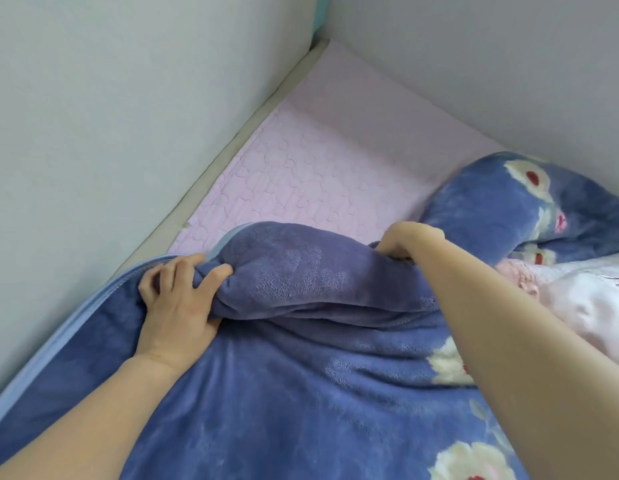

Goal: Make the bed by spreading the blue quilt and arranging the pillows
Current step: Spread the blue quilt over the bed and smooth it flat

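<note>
Both my hands on the fleecy blue flowered quilt (301, 393)
Left hand (178, 303) and right hand (410, 242) each clutch its bunched edge — pink heart-quilted mattress (301, 168) beyond.

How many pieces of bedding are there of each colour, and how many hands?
Blue: 1, the blue floral quilt; the bunch at right seems part of it
Pink: 2, the heart-quilted mattress pad and a pale pink cloth at right
Hands: 2, left hand and right hand, both gripping the quilt
Total: 5
</note>
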